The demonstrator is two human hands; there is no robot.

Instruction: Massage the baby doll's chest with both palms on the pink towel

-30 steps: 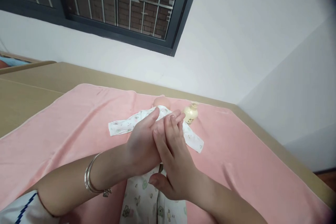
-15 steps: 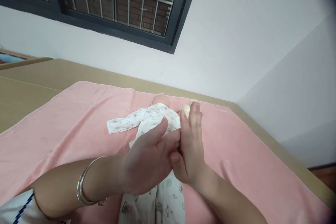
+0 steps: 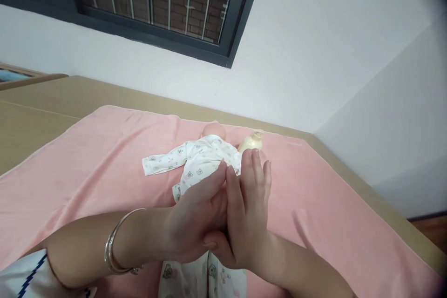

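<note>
My left hand (image 3: pixel 199 223), with silver bangles at its wrist, is pressed palm to palm against my right hand (image 3: pixel 249 214). The right hand's fingers are stretched out and point away from me, its thumb lying across the left hand. The left thumb is extended, while most of the left fingers are hidden between and behind the palms. No object shows in either hand. Beneath them lies what looks like a baby doll (image 3: pixel 206 156) in white printed clothes, its middle covered by my hands. Just beyond my right fingertips is a pale yellow pump bottle (image 3: pixel 252 141).
A pink blanket (image 3: pixel 115 153) lies under the doll and the bottle, on a tan wooden surface (image 3: pixel 42 100). The white wall (image 3: pixel 279 79) rises behind it, with a dark-framed barred window (image 3: pixel 223 53) above.
My palms have slid against each other. The right hand has come back toward me and slightly left along the left one, uncovering more of the pump bottle.
</note>
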